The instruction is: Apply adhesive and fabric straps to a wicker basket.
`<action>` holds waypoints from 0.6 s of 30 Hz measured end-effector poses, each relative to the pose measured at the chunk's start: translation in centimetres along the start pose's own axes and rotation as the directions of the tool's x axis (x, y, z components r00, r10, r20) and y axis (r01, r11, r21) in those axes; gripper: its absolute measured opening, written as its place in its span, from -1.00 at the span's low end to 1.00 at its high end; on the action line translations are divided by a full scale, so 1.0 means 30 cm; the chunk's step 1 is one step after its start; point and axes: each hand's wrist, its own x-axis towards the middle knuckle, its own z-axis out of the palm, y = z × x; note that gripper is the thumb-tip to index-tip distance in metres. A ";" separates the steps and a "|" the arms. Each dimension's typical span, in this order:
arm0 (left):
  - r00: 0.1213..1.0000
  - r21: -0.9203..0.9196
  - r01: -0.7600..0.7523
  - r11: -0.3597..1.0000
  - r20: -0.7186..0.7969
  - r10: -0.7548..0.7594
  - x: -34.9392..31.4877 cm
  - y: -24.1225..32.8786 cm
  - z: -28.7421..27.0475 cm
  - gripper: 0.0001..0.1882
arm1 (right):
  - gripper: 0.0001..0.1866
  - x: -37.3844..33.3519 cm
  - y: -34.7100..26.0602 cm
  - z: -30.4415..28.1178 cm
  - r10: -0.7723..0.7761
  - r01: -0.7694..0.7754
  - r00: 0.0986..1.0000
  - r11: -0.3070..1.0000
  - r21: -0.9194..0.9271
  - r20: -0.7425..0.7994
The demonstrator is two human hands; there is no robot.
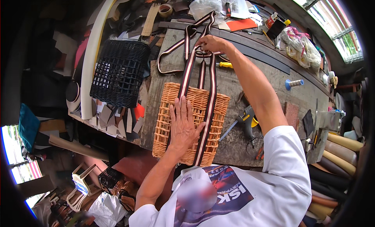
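A tan woven rattan basket (189, 123) lies flat on the grey workbench (269, 90), near its front edge, with striped webbing straps (211, 98) running lengthwise over it and on past its far rim.

The left hand (183, 123) lies open, palm down and fingers spread, pressed on the middle of the basket between the two strap runs; it holds nothing, only pins the weave to the bench. The right hand (210, 43) reaches well beyond the basket and is closed over the gathered straps where they loop together. The thumb side is turned away, so how tight that grip is stays a guess.

The basket looks light and fairly stiff: an open lattice of cane that should keep its shape but would probably creak or crack if squeezed hard across the gaps. Flat pressure on the face, or a hold at the thicker rim, seems the safest way to handle it. The straps are soft, limp webbing, dark brown with pale and red stripes; they will slide and twist unless kept under tension, so pulling from the looped end while the basket is pinned suits them.

Just right of the basket lie a glue gun (246, 121) and a yellow-handled screwdriver (225, 65). A black woven basket (120, 72) stands at the left, and a blue thread spool (293, 83) rests farther right.
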 end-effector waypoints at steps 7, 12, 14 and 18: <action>0.994 0.033 -0.110 0.993 0.017 0.109 0.201 -0.048 0.024 0.10 | -0.48 -0.109 -0.003 -0.015 0.021 -0.014 0.999 0.989 0.147 -0.046; 0.992 0.054 -0.125 0.991 0.008 0.125 0.206 -0.054 0.024 0.10 | -0.47 -0.357 -0.020 0.075 0.043 -0.019 0.855 0.998 0.053 -0.517; 0.992 0.063 -0.124 0.990 -0.003 0.125 0.208 -0.051 0.017 0.10 | -0.45 -0.545 -0.112 0.131 0.262 -0.195 0.861 0.961 0.194 -0.435; 0.990 0.047 -0.137 0.989 -0.033 0.138 0.211 -0.059 0.025 0.07 | -0.30 -0.682 -0.198 0.340 0.454 -0.339 0.835 0.870 0.359 -0.312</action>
